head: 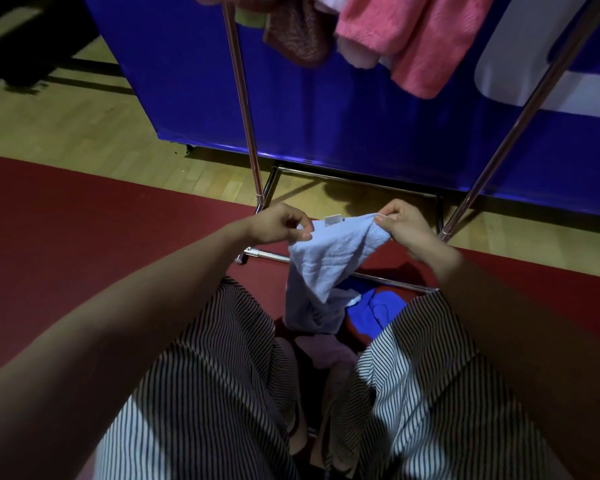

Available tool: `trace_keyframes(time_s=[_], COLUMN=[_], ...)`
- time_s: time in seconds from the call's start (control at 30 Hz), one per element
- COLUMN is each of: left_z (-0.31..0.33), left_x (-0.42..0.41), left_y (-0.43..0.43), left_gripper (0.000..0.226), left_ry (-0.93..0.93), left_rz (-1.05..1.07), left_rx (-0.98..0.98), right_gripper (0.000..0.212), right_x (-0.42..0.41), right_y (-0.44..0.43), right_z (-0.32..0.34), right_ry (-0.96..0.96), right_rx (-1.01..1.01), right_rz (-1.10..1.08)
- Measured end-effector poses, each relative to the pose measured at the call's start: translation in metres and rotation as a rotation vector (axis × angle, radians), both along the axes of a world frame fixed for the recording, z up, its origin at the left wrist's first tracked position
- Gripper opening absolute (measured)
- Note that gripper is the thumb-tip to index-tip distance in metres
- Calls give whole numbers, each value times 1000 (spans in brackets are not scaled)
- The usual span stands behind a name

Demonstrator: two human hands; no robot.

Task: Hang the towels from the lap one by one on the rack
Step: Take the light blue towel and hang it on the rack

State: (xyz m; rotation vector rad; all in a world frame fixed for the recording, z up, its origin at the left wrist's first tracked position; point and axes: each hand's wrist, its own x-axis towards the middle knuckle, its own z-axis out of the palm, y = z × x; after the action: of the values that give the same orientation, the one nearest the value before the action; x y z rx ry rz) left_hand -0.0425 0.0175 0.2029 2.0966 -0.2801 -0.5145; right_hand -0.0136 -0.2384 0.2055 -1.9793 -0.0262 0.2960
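A light blue towel hangs between my hands above my knees, a white label on its top edge. My left hand pinches its left top corner and my right hand pinches the right top corner. Its lower end droops between my striped trouser legs. Below it lie a bright blue towel and a pale pink one. The metal rack stands in front of me, with a pink towel and a dark red towel hanging from its top.
A blue panel stands behind the rack. The rack's base bars rest on wooden floor and a red mat. My striped legs fill the lower frame.
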Motion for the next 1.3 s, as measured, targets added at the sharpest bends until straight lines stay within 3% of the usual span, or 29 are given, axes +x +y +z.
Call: trace_keyframes(time_s=[0.13,0.27,0.43,0.57,0.77,0.97,1.17,1.3], left_z=[3,2,-4,-2,0,11,20,35], left_x=[-4,-5,-3,-3,-5,-5,-6,-12], left_y=[-5,-7,-6,-15,-18,-26,-15,-15], left_gripper=[7,10,19,27,20,33,19,12], left_ry=[99,103,-29,-165,-266,-459,-401,-499], left_rz=[-81,-14,127,205,249,177,53,59], left_rx=[90,130,249,356,322,737,516,448], right_gripper=[26,26,30,31,16,16,14,16], right_x=[-1,1,1,3,4,-1,-9,-22], right_y=[1,-1,-4,-3,-3,0,1,5], right_z=[1,-2,-7,-10,-13,-14,-11,3], right_ry=[7,56,157,107,7,-121,-155,-191], right_rx=[-20,-19,-31,-57,-164,-308,-269,-269], right_rz=[-2,-35,-47,-74,-26,-70,-261,-400])
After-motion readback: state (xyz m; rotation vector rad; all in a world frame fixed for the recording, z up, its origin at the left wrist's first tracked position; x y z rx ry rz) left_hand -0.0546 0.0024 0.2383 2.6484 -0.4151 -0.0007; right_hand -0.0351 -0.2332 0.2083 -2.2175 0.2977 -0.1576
